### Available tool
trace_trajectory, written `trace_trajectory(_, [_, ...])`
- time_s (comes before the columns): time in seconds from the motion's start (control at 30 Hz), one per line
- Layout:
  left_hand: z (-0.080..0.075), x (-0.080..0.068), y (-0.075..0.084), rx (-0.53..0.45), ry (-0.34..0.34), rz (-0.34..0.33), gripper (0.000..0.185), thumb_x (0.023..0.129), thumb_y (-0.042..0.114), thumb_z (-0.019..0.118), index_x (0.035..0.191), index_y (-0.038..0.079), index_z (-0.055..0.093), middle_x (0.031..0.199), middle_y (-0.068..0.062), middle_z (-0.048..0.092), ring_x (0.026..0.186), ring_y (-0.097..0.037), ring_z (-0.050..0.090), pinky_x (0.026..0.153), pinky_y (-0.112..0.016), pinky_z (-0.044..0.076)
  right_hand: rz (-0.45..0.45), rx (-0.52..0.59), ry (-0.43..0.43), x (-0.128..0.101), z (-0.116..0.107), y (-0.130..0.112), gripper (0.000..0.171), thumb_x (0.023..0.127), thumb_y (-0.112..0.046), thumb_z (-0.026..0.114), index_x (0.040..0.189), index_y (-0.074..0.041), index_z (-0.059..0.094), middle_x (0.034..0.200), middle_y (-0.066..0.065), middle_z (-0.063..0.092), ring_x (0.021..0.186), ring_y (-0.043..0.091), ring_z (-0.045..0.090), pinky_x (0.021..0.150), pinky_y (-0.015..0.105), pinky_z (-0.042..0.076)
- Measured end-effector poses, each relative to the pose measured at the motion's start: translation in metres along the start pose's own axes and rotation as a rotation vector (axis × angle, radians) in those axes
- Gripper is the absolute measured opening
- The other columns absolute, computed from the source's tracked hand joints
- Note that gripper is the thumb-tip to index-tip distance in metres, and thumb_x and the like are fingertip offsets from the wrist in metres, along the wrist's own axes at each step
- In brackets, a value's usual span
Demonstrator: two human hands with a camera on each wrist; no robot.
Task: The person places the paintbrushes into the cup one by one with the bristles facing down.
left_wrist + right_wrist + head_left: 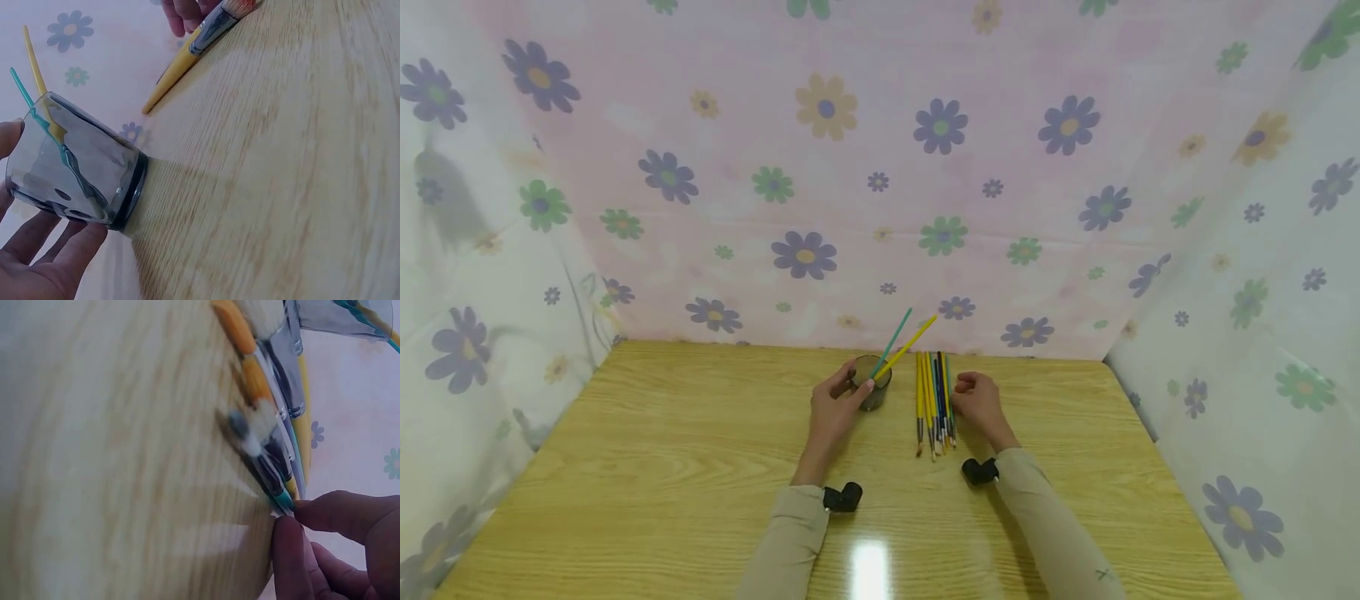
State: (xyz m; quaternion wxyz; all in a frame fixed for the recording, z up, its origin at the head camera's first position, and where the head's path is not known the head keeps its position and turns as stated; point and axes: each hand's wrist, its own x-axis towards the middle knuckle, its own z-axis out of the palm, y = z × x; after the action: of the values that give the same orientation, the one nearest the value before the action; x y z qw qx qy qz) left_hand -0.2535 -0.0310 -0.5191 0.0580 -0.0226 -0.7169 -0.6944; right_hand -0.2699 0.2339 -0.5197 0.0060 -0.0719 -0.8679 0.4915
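My left hand (837, 410) grips a clear dark-tinted glass cup (872, 400), fingers on one side and thumb near the rim. Leaning in the cup are a teal paintbrush (896, 337) and a yellow paintbrush (915, 339); through the glass in the left wrist view, their lower ends (87, 181) point down. To the right of the cup, several paintbrushes (928, 387) lie side by side, bristles towards me. At the row's right edge, my right hand (983, 406) pinches a green-handled paintbrush (284, 500) between thumb and finger; the fingertips partly hide its handle.
Everything rests on a wood-grain table (700, 467). A flower-patterned cloth (865, 208) stands behind the table's back edge, close beyond the cup and brushes, with more cloth along both sides. A black wrist camera (844, 497) sits at the left cuff, another black camera (979, 472) at the right.
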Motion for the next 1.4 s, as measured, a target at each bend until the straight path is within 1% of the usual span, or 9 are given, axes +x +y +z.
trace_trajectory(0.13, [0.001,0.000,0.000,0.002,0.001,0.001,0.058,0.095,0.016,0.075,0.147,0.005,0.054,0.143,-0.026,0.056,0.130,-0.043,0.056,0.103,-0.051,0.053,-0.012,-0.030,-0.005,0.000,-0.002,-0.001,0.040,0.090,0.003,0.064,0.128,0.011,0.061,0.112,0.026,0.065,0.099,0.036,0.066,0.069,0.032,0.059])
trace_trajectory(0.27, [0.001,-0.001,0.002,0.013,0.003,0.000,0.057,0.095,0.015,0.074,0.147,0.004,0.054,0.143,-0.027,0.056,0.130,-0.044,0.056,0.103,-0.052,0.053,-0.001,-0.069,-0.009,-0.003,-0.005,-0.002,0.037,0.090,0.003,0.067,0.125,0.011,0.063,0.110,0.025,0.067,0.098,0.035,0.066,0.072,0.034,0.060])
trace_trajectory(0.33, [0.001,-0.001,0.003,0.016,0.002,0.000,0.057,0.096,0.015,0.074,0.147,0.004,0.054,0.143,-0.027,0.056,0.130,-0.044,0.055,0.103,-0.052,0.052,0.002,-0.085,-0.004,-0.005,-0.006,-0.004,0.035,0.090,0.004,0.066,0.124,0.011,0.064,0.109,0.024,0.068,0.098,0.034,0.066,0.073,0.034,0.060])
trace_trajectory(0.5, [-0.001,-0.001,0.002,0.009,-0.004,0.011,0.058,0.095,0.016,0.074,0.148,0.006,0.053,0.146,-0.024,0.055,0.132,-0.043,0.054,0.105,-0.053,0.051,-0.009,-0.069,0.002,-0.009,-0.009,-0.011,0.036,0.087,0.007,0.060,0.122,0.011,0.065,0.103,0.023,0.067,0.088,0.032,0.067,0.065,0.031,0.057])
trace_trajectory(0.57, [-0.002,-0.001,0.002,0.008,-0.007,0.017,0.058,0.095,0.017,0.074,0.148,0.006,0.053,0.146,-0.024,0.054,0.133,-0.043,0.053,0.104,-0.053,0.051,-0.007,-0.093,-0.008,-0.011,-0.010,-0.013,0.037,0.086,0.006,0.063,0.122,0.012,0.065,0.103,0.023,0.068,0.089,0.032,0.066,0.068,0.033,0.058])
trace_trajectory(0.77, [-0.001,-0.002,-0.001,-0.002,-0.017,0.020,0.060,0.095,0.015,0.074,0.149,0.004,0.051,0.147,-0.026,0.052,0.133,-0.044,0.053,0.104,-0.052,0.052,0.048,-0.182,-0.034,-0.012,-0.011,-0.010,0.047,0.082,0.002,0.073,0.127,0.011,0.062,0.115,0.024,0.067,0.108,0.037,0.063,0.092,0.049,0.056])
trace_trajectory(1.2, [-0.002,-0.002,-0.001,-0.006,-0.015,0.026,0.057,0.095,0.016,0.075,0.148,0.007,0.054,0.146,-0.025,0.054,0.133,-0.043,0.053,0.103,-0.052,0.053,0.067,-0.222,-0.072,-0.003,-0.018,-0.005,0.045,0.081,-0.004,0.076,0.123,0.009,0.065,0.108,0.020,0.067,0.097,0.033,0.064,0.086,0.046,0.056])
trace_trajectory(1.23, [-0.002,-0.002,0.000,-0.005,-0.016,0.019,0.058,0.095,0.015,0.074,0.148,0.006,0.053,0.147,-0.025,0.053,0.133,-0.044,0.052,0.104,-0.053,0.052,0.072,-0.217,-0.080,-0.002,-0.019,-0.005,0.045,0.082,-0.005,0.075,0.124,0.008,0.065,0.108,0.021,0.067,0.097,0.033,0.064,0.086,0.046,0.056])
trace_trajectory(1.4, [-0.004,-0.013,0.025,-0.008,-0.033,0.002,0.057,0.096,0.009,0.072,0.148,0.000,0.051,0.146,-0.027,0.052,0.133,-0.047,0.051,0.104,-0.054,0.051,0.099,-0.142,-0.115,-0.002,-0.023,-0.004,0.043,0.088,-0.004,0.069,0.129,0.009,0.062,0.117,0.025,0.066,0.102,0.034,0.065,0.087,0.043,0.057])
